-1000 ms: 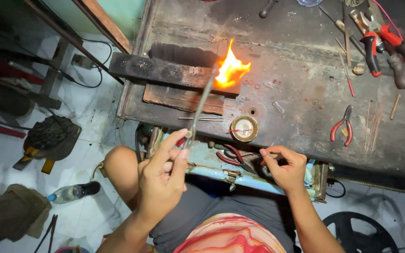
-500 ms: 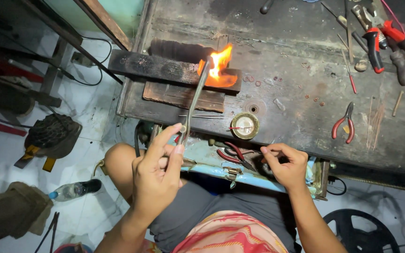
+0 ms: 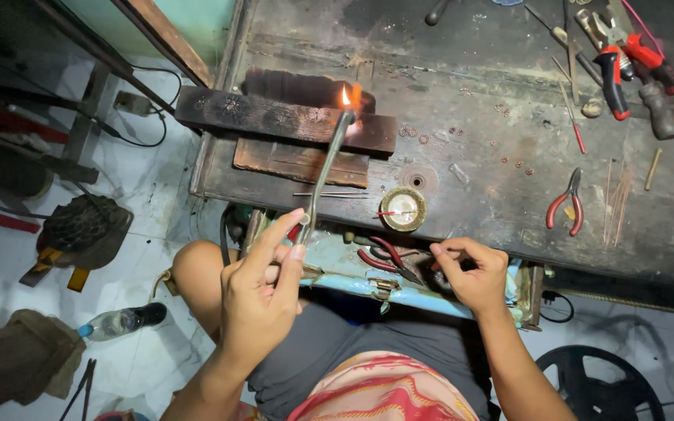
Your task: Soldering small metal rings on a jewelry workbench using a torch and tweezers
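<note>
Over the near-left edge of the dark, scorched metal worktop point(image 3: 462, 117), left hand point(image 3: 263, 292) closed around the butt of a long, thin grey metal blowtorch pipe point(image 3: 323, 175), thumb and fingertips pinching low on the stem. Looks light and rigid, a slim tube, no flex; likely hot near the tip, so best held right where it is, at the cool rear end, well back from the flame. Long axis running from the hand up and slightly right, away from the body, nozzle pointing toward the far edge and ending at a small orange flame point(image 3: 347, 97) licking a charred black wooden block point(image 3: 286, 118) set along the left side. Right hand point(image 3: 470, 273) curled at the near edge, fingers pinched together on something too small to make out. Just beside it, a round brass dish point(image 3: 403, 209); further right, red-handled pliers point(image 3: 565, 204) lying flat.
</note>
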